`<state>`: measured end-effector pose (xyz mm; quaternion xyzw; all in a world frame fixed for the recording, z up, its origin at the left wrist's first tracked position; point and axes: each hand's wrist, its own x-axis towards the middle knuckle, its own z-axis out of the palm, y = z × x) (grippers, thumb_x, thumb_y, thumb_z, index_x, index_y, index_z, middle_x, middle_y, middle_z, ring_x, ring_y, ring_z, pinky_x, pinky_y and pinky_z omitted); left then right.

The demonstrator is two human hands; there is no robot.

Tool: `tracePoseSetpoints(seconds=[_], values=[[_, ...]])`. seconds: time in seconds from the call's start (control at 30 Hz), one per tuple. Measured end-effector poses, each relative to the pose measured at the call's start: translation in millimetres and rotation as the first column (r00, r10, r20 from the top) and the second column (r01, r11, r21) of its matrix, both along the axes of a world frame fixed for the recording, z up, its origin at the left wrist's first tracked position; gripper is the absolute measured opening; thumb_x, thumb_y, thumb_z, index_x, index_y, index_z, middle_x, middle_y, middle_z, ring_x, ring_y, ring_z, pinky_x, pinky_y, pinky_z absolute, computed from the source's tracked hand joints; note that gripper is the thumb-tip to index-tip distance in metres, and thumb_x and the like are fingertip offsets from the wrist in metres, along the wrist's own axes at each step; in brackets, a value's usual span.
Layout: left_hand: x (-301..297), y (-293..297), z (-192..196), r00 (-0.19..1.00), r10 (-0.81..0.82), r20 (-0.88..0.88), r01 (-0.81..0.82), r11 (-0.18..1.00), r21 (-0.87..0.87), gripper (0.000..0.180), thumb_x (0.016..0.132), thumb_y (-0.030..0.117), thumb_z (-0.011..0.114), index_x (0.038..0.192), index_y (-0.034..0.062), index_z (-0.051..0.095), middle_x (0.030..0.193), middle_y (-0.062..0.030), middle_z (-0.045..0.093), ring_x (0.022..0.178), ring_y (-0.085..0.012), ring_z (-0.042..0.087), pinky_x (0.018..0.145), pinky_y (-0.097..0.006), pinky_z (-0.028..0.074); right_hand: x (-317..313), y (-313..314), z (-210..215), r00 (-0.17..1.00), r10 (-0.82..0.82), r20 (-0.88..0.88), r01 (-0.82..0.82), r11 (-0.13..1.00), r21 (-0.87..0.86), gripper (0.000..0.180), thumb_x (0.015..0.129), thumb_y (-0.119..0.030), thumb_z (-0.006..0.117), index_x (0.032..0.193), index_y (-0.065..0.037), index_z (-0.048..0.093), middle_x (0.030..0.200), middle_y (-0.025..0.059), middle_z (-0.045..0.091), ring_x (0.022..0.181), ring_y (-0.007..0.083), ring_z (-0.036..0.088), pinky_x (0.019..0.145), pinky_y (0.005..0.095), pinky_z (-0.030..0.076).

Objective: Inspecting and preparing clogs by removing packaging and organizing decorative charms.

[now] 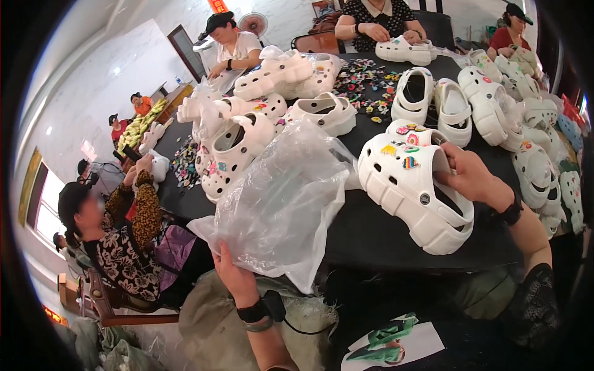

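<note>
My right hand point(471, 172) grips a thick-soled white clog point(402, 185) at its opening, fingers inside and thumb on the rim. Colourful charms point(408, 148) dot the toe of the clog. A second white clog seems to lie against its far side, mostly hidden. On the left, my left hand point(236, 277) is closed on the lower edge of a clear plastic bag point(281, 198). The bag spreads out above the table's near edge, and its far right corner reaches the clog's toe. Part of my left fingers is hidden behind the film.
White clogs are heaped on the black table point(371, 229) at left, with a bare pair point(413, 93) behind mine and bagged ones point(535, 161) at right. Loose charms point(365, 83) lie in the middle. Co-workers sit around the table, one point(124, 247) close on the left.
</note>
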<state>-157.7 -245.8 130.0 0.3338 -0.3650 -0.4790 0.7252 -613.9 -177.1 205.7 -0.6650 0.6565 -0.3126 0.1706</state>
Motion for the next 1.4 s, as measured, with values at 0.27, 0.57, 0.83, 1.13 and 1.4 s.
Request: tracePoseSetpoints(seconds=[0.27,0.57,0.83,1.13,1.4], values=[[36,19,-29,0.986,-0.059,-0.154,0.065,0.997,0.034,0.041,0.095,0.024,0.051,0.128,-0.0001,0.044,0.122,-0.0128,0.054,0.111,-0.0238,0.053,0.095,-0.036,0.043,23,-2,14,0.976,0.03,-0.215,-0.055,0.992,-0.113,0.036,0.08,-0.02,0.065,0.109,-0.007,0.049,0.081,0.0182,0.063,0.075,0.0372,0.063,0.063,0.0411,0.048],[8,57,-56,0.99,-0.039,0.138,-0.007,0.948,0.318,0.05,0.075,-0.004,0.057,0.124,-0.0045,0.045,0.121,-0.0119,0.054,0.11,-0.0219,0.053,0.094,-0.033,0.042,32,-41,0,0.908,0.027,-0.417,-0.092,0.986,-0.137,0.032,0.083,-0.021,0.059,0.108,-0.006,0.046,0.07,0.0179,0.061,0.069,0.0384,0.06,0.061,0.0484,0.045],[34,113,-54,0.994,0.091,0.057,-0.104,0.949,0.297,0.047,0.082,0.005,0.04,0.127,-0.006,0.043,0.121,-0.0192,0.055,0.102,-0.0292,0.061,0.085,-0.04,0.053,33,-55,5,0.959,0.033,-0.281,-0.067,0.991,-0.113,0.035,0.08,-0.026,0.066,0.106,-0.005,0.053,0.089,0.0176,0.062,0.086,0.0347,0.061,0.072,0.0415,0.048],[-1,156,-33,0.95,-0.014,-0.312,0.126,0.932,0.341,0.061,0.077,0.027,0.047,0.13,-0.0018,0.044,0.126,-0.0188,0.052,0.113,-0.0305,0.052,0.096,-0.041,0.043,88,28,26,0.744,0.241,-0.623,-0.478,0.844,-0.244,0.027,0.071,-0.013,0.073,0.088,-0.002,0.057,0.087,0.0103,0.057,0.079,0.0259,0.057,0.067,0.036,0.046],[30,195,-44,0.967,-0.217,-0.132,0.236,0.959,0.155,0.064,0.081,0.028,0.051,0.135,-0.0053,0.037,0.126,-0.0222,0.051,0.111,-0.0328,0.054,0.093,-0.042,0.046,111,73,51,0.708,0.07,-0.703,-0.367,0.887,-0.281,0.046,0.073,-0.025,0.071,0.107,0.003,0.055,0.107,0.0173,0.057,0.101,0.0332,0.056,0.082,0.0422,0.046]])
